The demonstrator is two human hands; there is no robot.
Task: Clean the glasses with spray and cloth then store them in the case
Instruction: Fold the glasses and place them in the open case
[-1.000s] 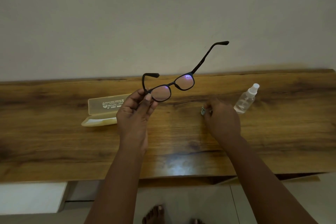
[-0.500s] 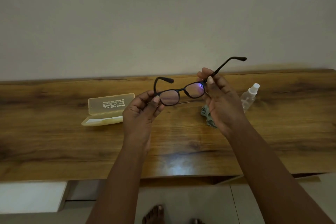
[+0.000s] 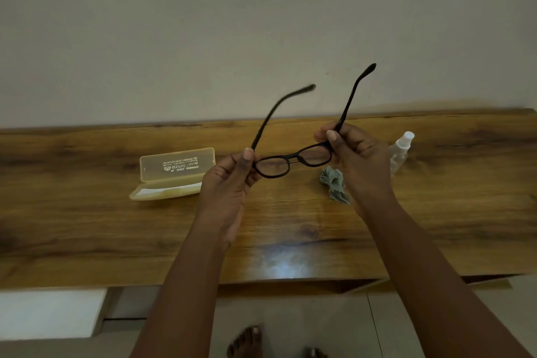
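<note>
glasses (image 3: pixel 293 160): above desk (image 3: pixel 87 227), arms unfolded | left hand (image 3: pixel 229 180): pinches left hinge | right hand (image 3: pixel 354 151): grips right hinge | cloth (image 3: pixel 334 186): crumpled beneath | case (image 3: pixel 174 173): open, left | spray (image 3: pixel 399 151): right

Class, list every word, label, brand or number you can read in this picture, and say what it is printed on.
White print on the open lid of the yellow glasses case: several lines and a small logo, upside down and too small to read.
Spray bottle: no label visible.
</note>
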